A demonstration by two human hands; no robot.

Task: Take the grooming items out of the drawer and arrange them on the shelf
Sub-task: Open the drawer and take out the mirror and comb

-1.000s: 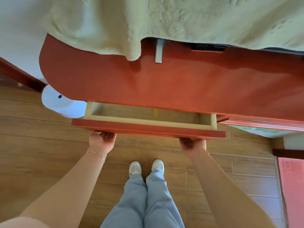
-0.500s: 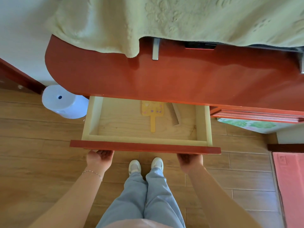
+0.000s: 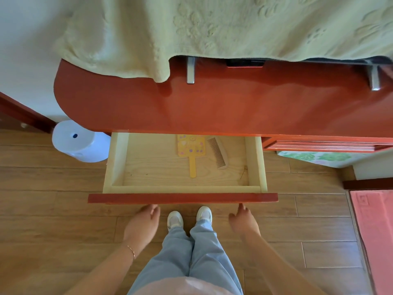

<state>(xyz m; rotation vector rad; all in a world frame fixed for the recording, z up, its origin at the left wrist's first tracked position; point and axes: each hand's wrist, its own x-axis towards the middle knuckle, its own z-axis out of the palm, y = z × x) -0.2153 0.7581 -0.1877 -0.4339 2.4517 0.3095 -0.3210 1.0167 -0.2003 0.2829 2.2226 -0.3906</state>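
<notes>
Red shelf [image 3: 234,107] stood over wood-plank floor [image 3: 42,209]; pale green towel [image 3: 212,28] draped over its back edge. White paper roll [image 3: 76,141] on floor at left, pink mat [image 3: 374,231] at right. Drawer [image 3: 182,198] pulled out; yellow mirror [image 3: 190,149] and brown comb [image 3: 218,153] lay side by side at its back right. Left hand [image 3: 142,226] and right hand [image 3: 243,222] hung just below drawer front, fingers relaxed, loosely apart, holding nothing.

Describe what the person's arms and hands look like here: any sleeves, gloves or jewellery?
Both forearms are bare, with no sleeves reaching them and no gloves. The left hand has a thin chain bracelet with small reddish links at the wrist. The right hand and its wrist carry nothing visible: no watch, ring or band.
</notes>
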